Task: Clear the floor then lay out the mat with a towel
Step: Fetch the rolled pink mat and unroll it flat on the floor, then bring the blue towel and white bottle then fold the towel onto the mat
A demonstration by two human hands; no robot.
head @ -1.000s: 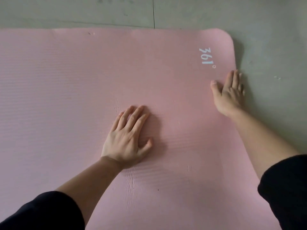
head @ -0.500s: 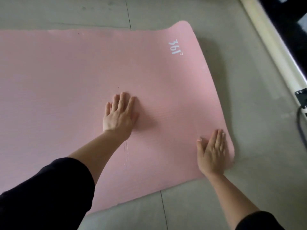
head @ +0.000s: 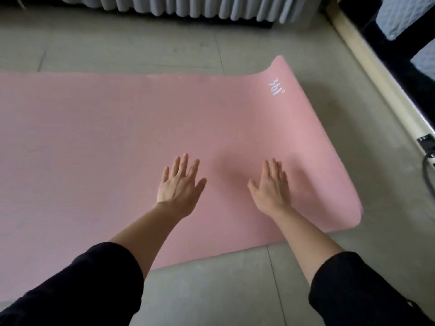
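Across the middle of the frame the pink ribbed foam mat [head: 117,137] lies unrolled on the grey floor [head: 211,290]. My left hand [head: 179,187] and right hand [head: 270,187] spread flat over it, gripping nothing. It looks light, soft and springy; I'd press its curling upper-right corner [head: 280,64].

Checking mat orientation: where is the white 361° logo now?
In the head view, the logo sits near the pink mat's far right corner, beyond the right hand.

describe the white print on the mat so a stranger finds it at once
Find the pink mat spread on the grey floor. Go to its far right corner. The white 361° print sits there, the only marking on it.
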